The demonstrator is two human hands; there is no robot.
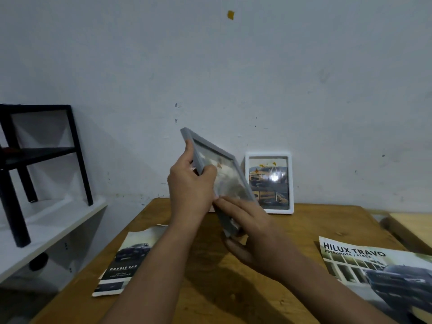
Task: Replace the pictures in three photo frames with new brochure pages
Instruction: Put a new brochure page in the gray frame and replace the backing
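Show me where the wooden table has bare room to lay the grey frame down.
Bare wood lies between the torn page at left and the brochure at right, under the hands. The back edge by the white frame is crowded.

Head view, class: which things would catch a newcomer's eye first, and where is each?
The grey photo frame stands out, held tilted above the wooden table by the left hand and right hand. Behind it a white photo frame leans on the wall, and a Hilux Travo brochure page lies at the right.
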